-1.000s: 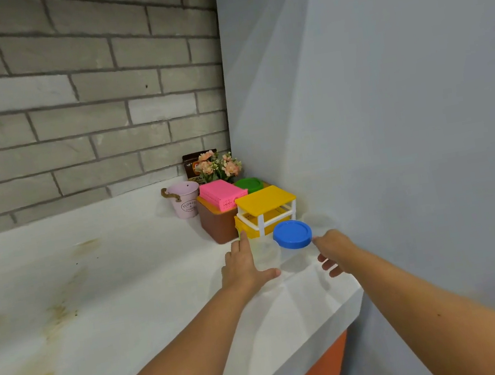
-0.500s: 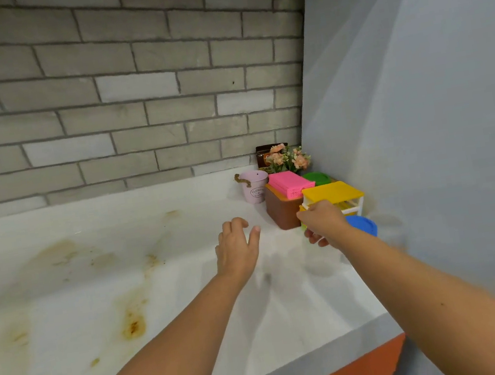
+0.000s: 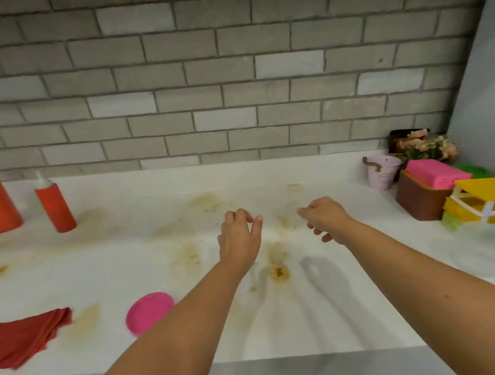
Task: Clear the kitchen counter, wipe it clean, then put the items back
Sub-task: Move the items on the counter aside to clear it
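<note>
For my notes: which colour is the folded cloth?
Dark red cloth, seen in the head view.

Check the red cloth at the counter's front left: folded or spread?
Folded. The red cloth lies flat on the counter, with stacked layer edges showing at its right end.

Two bare forearms come up from the lower edge of the frame, one from the lower left and one from the lower right. No sleeve shows on either arm as far as the frame's edge. The left hand (image 3: 238,237) and the right hand (image 3: 325,218), near the middle of the frame, are ungloved, with nothing on the wrists and nothing on the fingers that can be seen. The right forearm carries a small dark mole, low in the right half.
</note>
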`<state>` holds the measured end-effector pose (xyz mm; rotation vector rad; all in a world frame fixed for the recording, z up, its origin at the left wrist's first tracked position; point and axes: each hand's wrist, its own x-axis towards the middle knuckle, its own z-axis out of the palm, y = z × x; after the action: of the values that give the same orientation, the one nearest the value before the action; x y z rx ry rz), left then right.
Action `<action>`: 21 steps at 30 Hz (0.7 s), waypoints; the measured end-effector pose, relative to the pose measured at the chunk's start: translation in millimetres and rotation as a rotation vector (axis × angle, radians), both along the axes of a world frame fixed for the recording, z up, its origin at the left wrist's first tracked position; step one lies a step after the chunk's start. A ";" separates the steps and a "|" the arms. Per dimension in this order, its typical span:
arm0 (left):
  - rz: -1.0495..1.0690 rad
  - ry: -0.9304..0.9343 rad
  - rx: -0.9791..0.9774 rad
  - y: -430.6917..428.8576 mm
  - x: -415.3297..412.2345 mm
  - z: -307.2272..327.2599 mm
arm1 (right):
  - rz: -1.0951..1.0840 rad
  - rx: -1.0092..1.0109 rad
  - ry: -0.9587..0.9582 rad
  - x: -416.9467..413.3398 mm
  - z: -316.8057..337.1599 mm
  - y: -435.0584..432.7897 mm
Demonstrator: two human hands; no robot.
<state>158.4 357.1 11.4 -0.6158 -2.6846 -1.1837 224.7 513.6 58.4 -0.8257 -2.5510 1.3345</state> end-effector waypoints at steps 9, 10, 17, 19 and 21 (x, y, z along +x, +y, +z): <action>0.179 -0.036 -0.064 -177.1 -61.2 -13.4 | 0.177 0.034 0.004 -82.0 -10.1 -159.4; 0.197 -0.041 -0.070 -194.9 -67.1 -15.8 | 0.193 0.028 0.009 -90.6 -12.4 -175.1; 0.320 -0.071 -0.085 -288.7 -107.3 -27.8 | 0.305 0.009 0.015 -141.5 -31.3 -261.1; 0.342 -0.080 -0.077 -303.1 -119.9 -30.0 | 0.329 0.014 0.006 -156.6 -34.1 -274.7; 0.358 -0.085 -0.047 -314.1 -134.5 -31.7 | 0.350 0.019 0.002 -175.1 -34.6 -284.8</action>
<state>23.9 43.0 -20.2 -0.0815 -2.7424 -1.0711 49.6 228.8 23.8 -0.3829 -2.7945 1.3919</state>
